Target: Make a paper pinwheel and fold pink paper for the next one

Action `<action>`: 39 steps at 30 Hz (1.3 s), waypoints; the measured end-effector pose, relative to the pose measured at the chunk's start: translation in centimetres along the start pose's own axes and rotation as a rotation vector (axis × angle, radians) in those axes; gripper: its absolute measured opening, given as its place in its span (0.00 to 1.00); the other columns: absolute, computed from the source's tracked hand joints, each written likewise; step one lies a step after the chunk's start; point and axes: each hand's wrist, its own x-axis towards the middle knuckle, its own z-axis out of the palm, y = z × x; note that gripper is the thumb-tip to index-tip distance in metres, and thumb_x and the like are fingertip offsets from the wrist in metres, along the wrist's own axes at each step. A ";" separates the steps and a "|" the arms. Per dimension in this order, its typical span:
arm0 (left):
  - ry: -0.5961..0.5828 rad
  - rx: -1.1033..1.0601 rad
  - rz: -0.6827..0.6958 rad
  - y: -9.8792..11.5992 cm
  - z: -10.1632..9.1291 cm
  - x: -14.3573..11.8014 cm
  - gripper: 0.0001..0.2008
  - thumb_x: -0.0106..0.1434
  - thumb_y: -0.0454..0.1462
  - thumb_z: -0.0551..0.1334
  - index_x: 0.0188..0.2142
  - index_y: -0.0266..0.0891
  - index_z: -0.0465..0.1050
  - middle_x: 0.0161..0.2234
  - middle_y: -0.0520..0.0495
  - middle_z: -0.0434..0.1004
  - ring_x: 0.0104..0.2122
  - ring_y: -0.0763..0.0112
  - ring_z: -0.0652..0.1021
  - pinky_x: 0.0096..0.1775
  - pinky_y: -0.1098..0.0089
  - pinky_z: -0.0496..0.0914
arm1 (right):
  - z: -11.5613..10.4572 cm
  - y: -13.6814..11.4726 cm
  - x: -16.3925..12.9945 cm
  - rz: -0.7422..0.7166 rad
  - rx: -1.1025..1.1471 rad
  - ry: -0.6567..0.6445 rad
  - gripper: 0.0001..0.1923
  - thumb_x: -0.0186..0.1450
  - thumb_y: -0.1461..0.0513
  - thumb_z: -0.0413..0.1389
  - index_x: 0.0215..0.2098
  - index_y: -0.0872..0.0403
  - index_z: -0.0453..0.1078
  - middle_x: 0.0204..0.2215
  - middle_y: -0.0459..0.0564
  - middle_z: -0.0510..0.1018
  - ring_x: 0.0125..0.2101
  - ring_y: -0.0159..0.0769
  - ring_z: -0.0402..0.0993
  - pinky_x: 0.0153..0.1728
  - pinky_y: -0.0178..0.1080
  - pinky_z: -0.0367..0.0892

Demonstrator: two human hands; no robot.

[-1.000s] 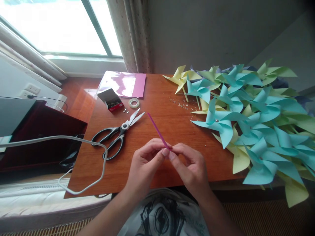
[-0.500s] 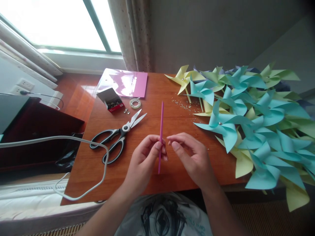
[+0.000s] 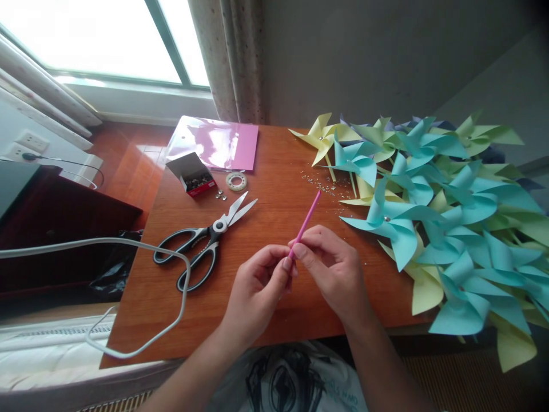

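Note:
A thin pink paper stick (image 3: 309,214) is held over the table between both my hands, leaning up and to the right. My left hand (image 3: 259,286) pinches it near its lower end, thumb on top. Just above that, my right hand (image 3: 332,266) grips it between thumb and fingertips. The lower end is hidden behind the fingers. Left of my hands lie black-handled scissors (image 3: 210,232) with the blades apart. Beyond them are a roll of tape (image 3: 236,181), a few small metal studs (image 3: 221,195) and an open red box (image 3: 199,186) of such pieces.
Many finished pinwheels, among them a turquoise pinwheel (image 3: 388,220) and a yellow pinwheel (image 3: 321,137), cover the table's right side. Small bits (image 3: 319,182) are scattered beside them. Pink sheets in a clear sleeve (image 3: 244,146) lie at the back. A white cable (image 3: 186,286) crosses the left edge.
My right hand has moved left and closed on the stick. The stick has tipped from nearly upright to leaning right. My left hand keeps hold of it.

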 end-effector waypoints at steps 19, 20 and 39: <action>0.121 -0.233 0.011 -0.5 -1.4 -0.2 0.12 0.65 0.44 0.67 0.32 0.37 0.77 0.21 0.55 0.65 0.19 0.80 0.59 0.22 0.76 0.54 | 1.2 -0.4 5.2 -0.064 -0.108 -0.200 0.09 0.72 0.60 0.54 0.42 0.51 0.78 0.34 0.47 0.79 0.35 0.34 0.75 0.34 0.36 0.70; 0.136 -0.265 0.011 -0.4 -1.4 -0.2 0.11 0.65 0.43 0.67 0.32 0.37 0.77 0.21 0.55 0.65 0.19 0.81 0.59 0.22 0.77 0.53 | 1.9 -0.1 6.3 -0.114 -0.231 -0.190 0.07 0.70 0.62 0.56 0.41 0.52 0.78 0.35 0.48 0.79 0.35 0.34 0.75 0.35 0.36 0.70; 0.108 -0.311 0.033 -0.9 -1.8 -0.1 0.11 0.68 0.41 0.64 0.33 0.37 0.77 0.20 0.56 0.63 0.19 0.82 0.59 0.21 0.77 0.52 | 8.9 3.0 13.9 -0.388 -0.802 -0.137 0.05 0.67 0.64 0.58 0.36 0.54 0.78 0.40 0.54 0.76 0.43 0.44 0.72 0.47 0.44 0.70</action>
